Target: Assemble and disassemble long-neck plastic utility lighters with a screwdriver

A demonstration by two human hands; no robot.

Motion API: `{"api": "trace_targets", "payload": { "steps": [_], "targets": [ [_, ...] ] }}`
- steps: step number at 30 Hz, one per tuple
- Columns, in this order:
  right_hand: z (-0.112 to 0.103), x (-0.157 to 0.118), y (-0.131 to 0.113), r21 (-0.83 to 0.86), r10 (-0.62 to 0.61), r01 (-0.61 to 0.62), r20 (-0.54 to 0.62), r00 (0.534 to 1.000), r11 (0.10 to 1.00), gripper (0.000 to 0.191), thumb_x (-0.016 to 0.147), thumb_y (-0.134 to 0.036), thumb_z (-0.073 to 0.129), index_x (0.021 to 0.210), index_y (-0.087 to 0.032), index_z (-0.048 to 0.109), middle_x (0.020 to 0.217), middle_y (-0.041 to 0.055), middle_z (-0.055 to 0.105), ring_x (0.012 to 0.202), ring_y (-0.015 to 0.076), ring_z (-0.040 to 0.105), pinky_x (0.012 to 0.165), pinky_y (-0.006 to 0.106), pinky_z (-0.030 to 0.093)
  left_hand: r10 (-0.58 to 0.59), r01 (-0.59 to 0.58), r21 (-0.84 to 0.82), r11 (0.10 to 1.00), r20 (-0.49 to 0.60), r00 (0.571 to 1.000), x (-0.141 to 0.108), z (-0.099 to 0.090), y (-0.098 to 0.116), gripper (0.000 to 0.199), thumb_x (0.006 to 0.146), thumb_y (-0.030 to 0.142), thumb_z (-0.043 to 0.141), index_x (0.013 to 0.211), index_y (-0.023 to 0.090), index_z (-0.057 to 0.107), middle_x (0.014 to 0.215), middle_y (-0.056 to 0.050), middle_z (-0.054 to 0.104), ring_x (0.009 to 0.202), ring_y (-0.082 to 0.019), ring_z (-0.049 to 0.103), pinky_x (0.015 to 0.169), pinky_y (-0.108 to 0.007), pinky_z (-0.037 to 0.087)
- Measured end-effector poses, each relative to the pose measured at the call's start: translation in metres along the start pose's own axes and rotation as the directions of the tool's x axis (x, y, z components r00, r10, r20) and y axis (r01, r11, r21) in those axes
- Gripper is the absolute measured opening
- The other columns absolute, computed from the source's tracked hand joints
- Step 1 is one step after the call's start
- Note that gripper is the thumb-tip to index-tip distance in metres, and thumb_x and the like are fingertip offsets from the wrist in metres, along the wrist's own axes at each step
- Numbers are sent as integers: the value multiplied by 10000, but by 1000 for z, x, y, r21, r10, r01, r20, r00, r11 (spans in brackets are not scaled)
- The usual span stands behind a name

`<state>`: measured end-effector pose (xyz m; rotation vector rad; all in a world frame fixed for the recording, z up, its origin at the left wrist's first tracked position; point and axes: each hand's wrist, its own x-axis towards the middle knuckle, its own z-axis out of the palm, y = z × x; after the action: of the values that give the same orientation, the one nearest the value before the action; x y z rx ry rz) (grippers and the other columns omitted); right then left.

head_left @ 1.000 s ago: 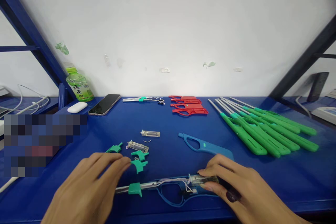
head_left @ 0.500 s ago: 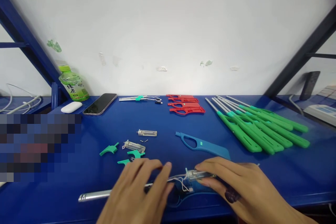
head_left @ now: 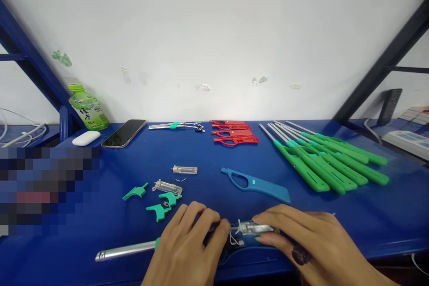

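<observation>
My right hand (head_left: 311, 241) pinches a clear lighter fuel tank (head_left: 250, 228) between thumb and fingers, over a blue lighter shell half (head_left: 241, 254). A dark rounded object (head_left: 300, 254), its kind unclear, is tucked in the same palm. Curled over the metal lighter tube (head_left: 124, 250), my left hand (head_left: 191, 241) has its fingertips at the thin white wires (head_left: 234, 239); its exact grip is partly hidden. The tube points left, with a bit of green collar beside my hand. Another blue shell half (head_left: 258, 185) lies just beyond my hands.
Green triggers (head_left: 159, 211), clear fuel tanks (head_left: 185, 170) and tiny metal pins lie left of centre. Red shell halves (head_left: 234, 136) and another tube with wires (head_left: 170, 125) lie by the wall. Several green lighters (head_left: 321, 161) are at right; phone (head_left: 124, 133), white case and bottle (head_left: 89, 109) at left.
My left hand has slid right along the tube and wires, closer to the fuel tank, uncovering the green triggers and collar. My right hand keeps the tank, now lower against the blue shell.
</observation>
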<state>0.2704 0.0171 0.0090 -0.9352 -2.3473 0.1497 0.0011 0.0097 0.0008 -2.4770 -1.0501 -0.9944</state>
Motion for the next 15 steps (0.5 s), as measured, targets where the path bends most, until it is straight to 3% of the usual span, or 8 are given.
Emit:
{"api": "trace_targets", "payload": {
  "steps": [7,15],
  "targets": [
    [-1,-4,-1,-9,-9,9,6,1000,1000,173,1108,-226,575,1254,-281,651,1087,-10,831,863,130,830,747,182,642,2,-2,-3,1000,38,999,4,3,2,346,898,-5,484,1025,212,721,906,-9,738,755,-210,631,658,-347,517],
    [-11,-14,8,-126,-8,-3,-86,996,992,187,1114,-285,568,1231,-280,714,1085,12,852,897,169,846,725,189,655,5,-6,31,999,33,999,2,0,2,369,926,-25,452,1059,180,728,908,-28,742,751,-213,651,641,-347,556]
  ]
}}
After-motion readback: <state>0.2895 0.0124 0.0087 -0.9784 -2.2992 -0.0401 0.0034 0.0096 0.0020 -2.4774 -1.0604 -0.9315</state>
